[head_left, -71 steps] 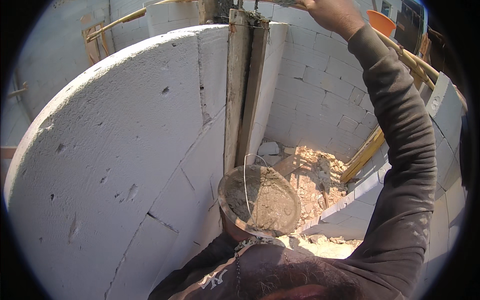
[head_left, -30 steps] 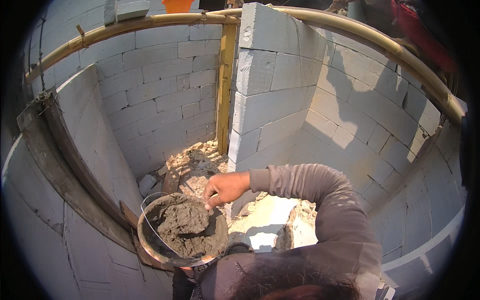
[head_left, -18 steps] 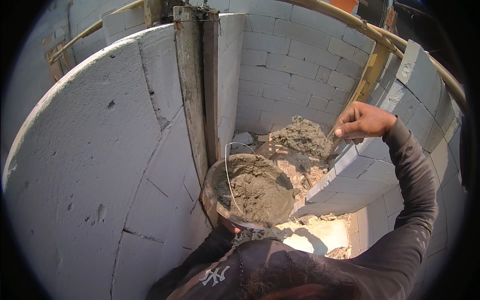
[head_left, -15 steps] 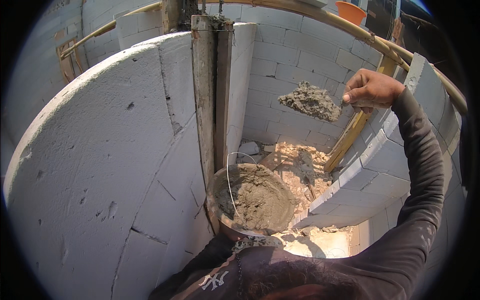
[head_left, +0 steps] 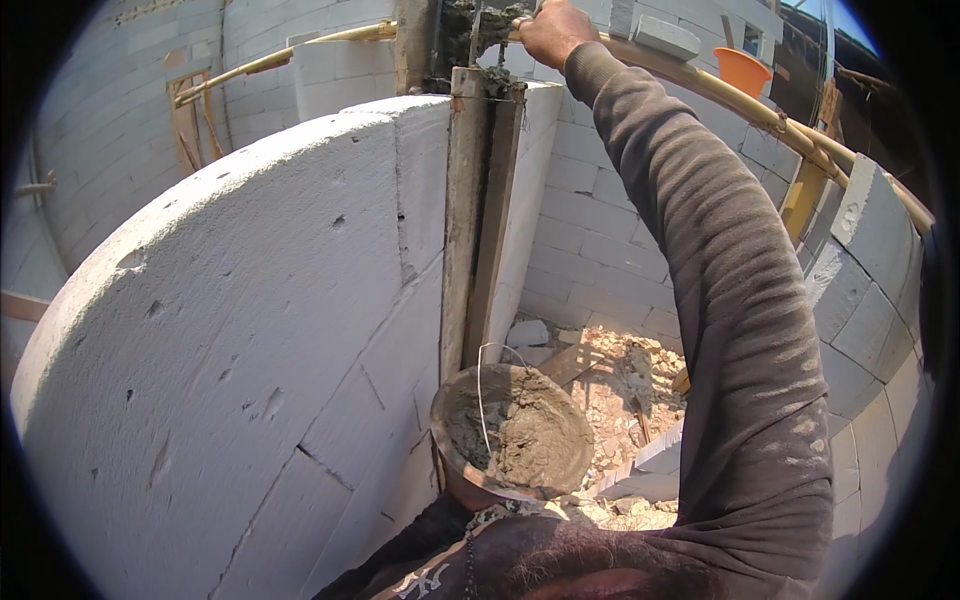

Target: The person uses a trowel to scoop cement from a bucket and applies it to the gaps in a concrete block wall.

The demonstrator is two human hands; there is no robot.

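At the top of the view my right hand (head_left: 557, 36) is closed on a trowel, whose handle and blade are mostly hidden. It is beside the wet mortar (head_left: 487, 28) and steel bars at the top of a narrow column form made of boards (head_left: 462, 220). Low in the middle, my left hand (head_left: 466, 489) holds a round bucket (head_left: 462, 468) against my body from below its left side; its fingers are hidden under the bucket. Grey mortar (head_left: 540, 425) fills much of the bucket, and a thin wire handle (head_left: 482, 390) stands up over it.
A pale block wall (head_left: 250, 300) stands close on the left, its top edge curving in the view. Bamboo poles (head_left: 740, 100) cross behind, near an orange bucket (head_left: 742, 72). More blocks (head_left: 870, 270) rise at the right. Rubble (head_left: 625, 380) covers the ground beyond the bucket.
My right hand has moved left and up, from the right side to the column top. The mortar load on the trowel no longer shows apart from the column. The view has shifted slightly.
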